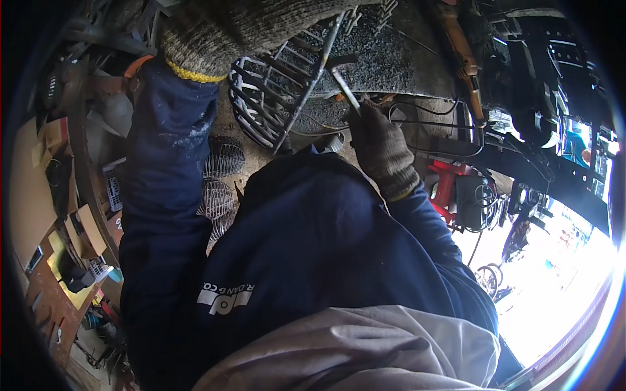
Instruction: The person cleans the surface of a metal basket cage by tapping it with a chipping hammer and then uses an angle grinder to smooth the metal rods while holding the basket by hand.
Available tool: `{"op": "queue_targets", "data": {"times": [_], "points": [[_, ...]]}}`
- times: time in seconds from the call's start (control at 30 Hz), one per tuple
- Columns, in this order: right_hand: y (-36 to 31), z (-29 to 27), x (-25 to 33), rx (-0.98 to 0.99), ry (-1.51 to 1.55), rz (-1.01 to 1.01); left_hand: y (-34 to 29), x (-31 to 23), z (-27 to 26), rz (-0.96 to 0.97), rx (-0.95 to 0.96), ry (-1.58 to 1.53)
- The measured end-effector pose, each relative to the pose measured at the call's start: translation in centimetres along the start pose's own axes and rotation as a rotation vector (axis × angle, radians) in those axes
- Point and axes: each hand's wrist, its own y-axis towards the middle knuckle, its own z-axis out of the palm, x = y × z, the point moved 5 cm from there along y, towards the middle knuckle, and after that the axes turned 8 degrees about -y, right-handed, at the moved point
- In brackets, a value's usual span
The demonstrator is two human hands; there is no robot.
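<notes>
Brown-gloved right hand (385, 148) clenched on steel-handled hammer (346, 91); brown-gloved left hand (228, 40): can't tell grip. Curved grey steel-rod cage (302, 98), if unbraced, could roll, deflecting a blow.

The left arm (166, 169) is stretched up the left side of the frame, and the gloved left hand (244, 36) is turned rightward along the upper edge, partly cut off there. The right arm (437, 238) is angled up and inward from the lower right; the gloved right hand (381, 146), above centre, is curled into a firm grip.
</notes>
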Motion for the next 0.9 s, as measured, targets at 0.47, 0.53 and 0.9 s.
{"op": "queue_targets", "data": {"times": [0.47,0.53,0.9], "points": [[-1.2,-2.9,1.8,-0.009,0.376,0.138,-0.6,0.1,0.1,-0.086,-0.109,-0.185],[-1.2,-2.2,1.7,-0.047,0.346,0.109,-0.3,0.1,-0.1,-0.045,-0.06,-0.092],[-0.7,-0.4,0.3,0.005,0.03,0.103,-0.2,0.5,0.0,-0.023,-0.086,-0.062]]}}
